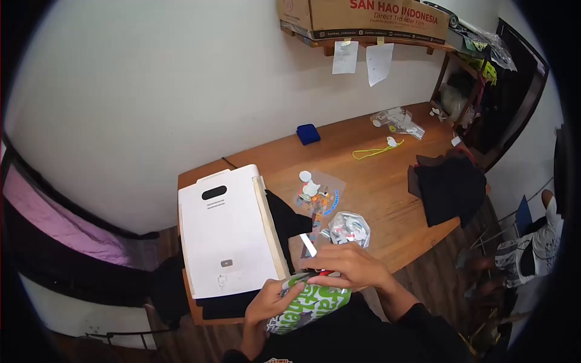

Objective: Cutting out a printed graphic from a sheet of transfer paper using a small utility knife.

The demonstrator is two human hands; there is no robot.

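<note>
Low in the view, my left hand is closed on a sheet of clear film printed with green and white lettering. My right hand curls over the sheet's upper edge, gripping what looks like a pair of red-handled scissors; fingers hide most of them. Just beyond that hand, a narrow white strip slants over the table edge of a dark cloth. Near my right fingers sits a silvery octagonal dish of film scraps. Farther off lies a clear film sheet with colourful prints.
To the left, a white heat press stands with black fabric under it. Folded dark garments rest at right. A blue pouch, yellow cord and plastic packets lie farther back. Another person is at far right.
</note>
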